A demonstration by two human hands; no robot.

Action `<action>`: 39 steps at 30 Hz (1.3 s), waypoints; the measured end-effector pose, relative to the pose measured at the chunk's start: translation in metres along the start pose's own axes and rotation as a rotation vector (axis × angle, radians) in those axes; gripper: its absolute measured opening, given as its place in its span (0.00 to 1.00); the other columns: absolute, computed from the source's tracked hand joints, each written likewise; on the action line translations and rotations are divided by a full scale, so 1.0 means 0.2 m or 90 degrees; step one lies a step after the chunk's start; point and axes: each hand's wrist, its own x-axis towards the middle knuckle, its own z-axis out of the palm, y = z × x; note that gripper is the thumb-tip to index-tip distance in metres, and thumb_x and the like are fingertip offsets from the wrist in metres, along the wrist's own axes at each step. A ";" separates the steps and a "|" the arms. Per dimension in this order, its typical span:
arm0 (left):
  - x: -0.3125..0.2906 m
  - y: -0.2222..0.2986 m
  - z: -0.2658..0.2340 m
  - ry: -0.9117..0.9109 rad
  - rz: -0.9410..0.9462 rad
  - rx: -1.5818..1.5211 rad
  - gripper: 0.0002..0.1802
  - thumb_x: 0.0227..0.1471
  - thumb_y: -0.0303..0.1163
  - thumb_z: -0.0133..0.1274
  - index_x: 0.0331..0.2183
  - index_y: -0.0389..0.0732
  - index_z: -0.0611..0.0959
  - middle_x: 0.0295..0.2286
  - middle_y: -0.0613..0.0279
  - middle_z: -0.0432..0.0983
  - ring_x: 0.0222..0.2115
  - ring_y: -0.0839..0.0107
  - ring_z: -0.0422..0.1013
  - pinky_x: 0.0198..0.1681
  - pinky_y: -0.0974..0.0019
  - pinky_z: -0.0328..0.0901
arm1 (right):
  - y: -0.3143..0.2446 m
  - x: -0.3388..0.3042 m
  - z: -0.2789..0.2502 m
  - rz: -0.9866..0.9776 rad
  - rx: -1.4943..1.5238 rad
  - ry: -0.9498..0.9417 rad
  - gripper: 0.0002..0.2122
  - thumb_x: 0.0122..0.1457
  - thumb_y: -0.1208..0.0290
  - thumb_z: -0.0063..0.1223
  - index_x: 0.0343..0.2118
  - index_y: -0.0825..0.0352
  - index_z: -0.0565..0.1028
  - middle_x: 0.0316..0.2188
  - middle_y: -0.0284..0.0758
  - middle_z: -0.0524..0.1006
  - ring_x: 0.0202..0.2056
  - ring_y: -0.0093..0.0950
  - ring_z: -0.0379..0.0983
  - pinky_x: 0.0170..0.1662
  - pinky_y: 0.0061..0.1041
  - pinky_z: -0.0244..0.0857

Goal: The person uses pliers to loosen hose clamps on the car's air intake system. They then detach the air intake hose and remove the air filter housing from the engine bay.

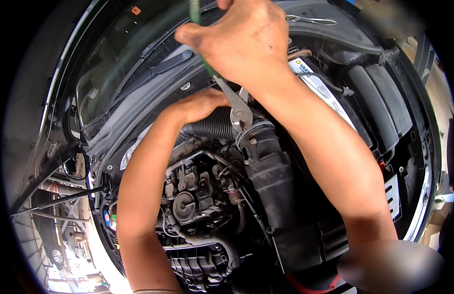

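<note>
Plainly, step in hand: loosening or shifting the clamp where the ribbed hose meets the black intake duct, by the look of it.
Right hand point(249, 41): far and high in the scene, its grip closed round the green handles of the pliers point(235, 105).
Pliers: slanting down and to the right, the metal nose on the hose clamp point(251, 128); whether the nose truly bites the clamp I cannot tell.
Left hand point(200, 105): laid over the ribbed hose point(214, 125), fingers curled on its far side; how tight that grip is stays hidden.
Ribbed hose: middle of the engine bay point(413, 147), running right into the black intake duct point(280, 196).
Battery point(325, 93): just right of the right forearm, far side.
Engine point(197, 196): near and below the hose.
Next move calls for: a firm squeeze on the handles while the left hand steadies or eases the hose off the duct; a slip of the nose is the likely trouble.
</note>
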 end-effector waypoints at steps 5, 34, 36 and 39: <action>0.14 0.05 0.09 -0.008 0.046 0.188 0.22 0.65 0.44 0.46 0.53 0.41 0.81 0.49 0.55 0.80 0.49 0.66 0.73 0.56 0.62 0.64 | 0.00 -0.01 0.01 -0.034 0.001 0.022 0.22 0.37 0.70 0.74 0.24 0.66 0.64 0.19 0.40 0.70 0.25 0.44 0.72 0.31 0.39 0.67; 0.22 0.04 0.22 0.094 0.102 0.324 0.17 0.59 0.33 0.53 0.48 0.38 0.81 0.45 0.46 0.80 0.47 0.53 0.75 0.53 0.55 0.67 | -0.04 -0.03 0.01 -0.090 0.147 -0.036 0.16 0.39 0.75 0.70 0.21 0.71 0.68 0.20 0.49 0.75 0.27 0.49 0.77 0.33 0.41 0.71; 0.22 0.04 0.22 0.090 0.091 0.322 0.17 0.59 0.33 0.53 0.48 0.38 0.81 0.45 0.45 0.80 0.47 0.52 0.75 0.53 0.55 0.67 | -0.03 -0.03 0.00 -0.092 0.144 -0.037 0.16 0.39 0.75 0.70 0.22 0.72 0.69 0.21 0.49 0.76 0.28 0.50 0.77 0.34 0.42 0.72; 0.22 0.05 0.23 0.087 0.079 0.317 0.17 0.59 0.32 0.53 0.48 0.38 0.81 0.45 0.45 0.80 0.48 0.52 0.75 0.53 0.55 0.67 | -0.03 -0.03 0.00 -0.117 0.122 -0.021 0.16 0.39 0.75 0.70 0.24 0.73 0.70 0.22 0.49 0.77 0.30 0.51 0.77 0.35 0.42 0.73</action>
